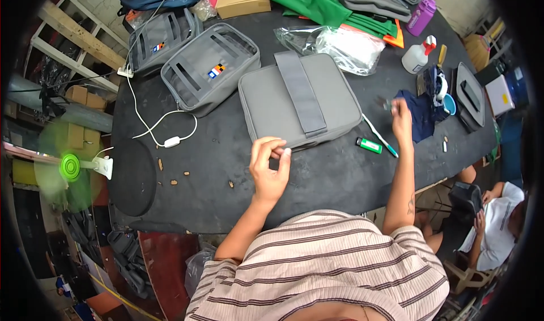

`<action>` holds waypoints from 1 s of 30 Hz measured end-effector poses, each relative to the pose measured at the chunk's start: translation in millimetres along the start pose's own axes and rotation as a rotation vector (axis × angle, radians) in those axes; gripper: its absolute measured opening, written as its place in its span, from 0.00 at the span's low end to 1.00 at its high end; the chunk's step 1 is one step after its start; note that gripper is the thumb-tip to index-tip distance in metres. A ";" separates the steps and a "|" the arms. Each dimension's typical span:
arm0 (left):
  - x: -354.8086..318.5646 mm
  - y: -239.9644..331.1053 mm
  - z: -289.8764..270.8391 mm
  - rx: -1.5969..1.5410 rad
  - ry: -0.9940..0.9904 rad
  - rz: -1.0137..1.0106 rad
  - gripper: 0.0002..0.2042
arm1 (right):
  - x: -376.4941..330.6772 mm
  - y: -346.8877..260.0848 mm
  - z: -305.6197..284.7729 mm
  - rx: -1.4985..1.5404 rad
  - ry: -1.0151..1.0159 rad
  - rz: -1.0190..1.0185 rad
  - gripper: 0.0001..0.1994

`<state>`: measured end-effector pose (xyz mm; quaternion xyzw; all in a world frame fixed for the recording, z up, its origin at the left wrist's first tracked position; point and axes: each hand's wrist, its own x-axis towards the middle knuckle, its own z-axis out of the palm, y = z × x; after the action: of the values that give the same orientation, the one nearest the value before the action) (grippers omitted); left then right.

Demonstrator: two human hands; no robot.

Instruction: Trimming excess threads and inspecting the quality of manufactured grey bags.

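Note:
A grey zippered fabric case lies on the black table, a wide dark grey strap running across its top. My left hand is at the case's near edge, fingers curved and thumb apart, with nothing seen in it; whether it touches the case I cannot tell. To the right of the case, my right hand is raised with closed fingers. A small object sticks out of it to the left, too blurred to name. Between the hands lie a green lighter and a white-and-teal pen.
Two more grey cases with mesh tops stand at the back left. A white cord trails nearby. A spinning green fan is at the left edge. A spray bottle and dark blue cloth lie right. Another person sits at lower right.

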<state>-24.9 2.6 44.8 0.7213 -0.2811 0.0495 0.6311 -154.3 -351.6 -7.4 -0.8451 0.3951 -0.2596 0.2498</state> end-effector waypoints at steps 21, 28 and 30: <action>29.9 10.5 33.5 -0.851 -0.204 -0.638 0.29 | -49.3 -213.8 39.1 0.186 -0.177 -0.919 0.03; -8.6 -0.4 46.4 -0.600 -0.237 -0.578 0.26 | 106.3 -266.7 26.2 -0.126 0.301 -0.971 0.05; -8.8 5.7 44.3 -0.568 -0.220 -0.560 0.28 | 125.0 -275.7 51.9 -0.295 0.255 -1.115 0.06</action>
<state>-47.5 -36.2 37.3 0.5682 -0.1425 -0.2811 0.7602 96.1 -284.7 157.3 -0.9130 -0.0501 -0.3937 -0.0943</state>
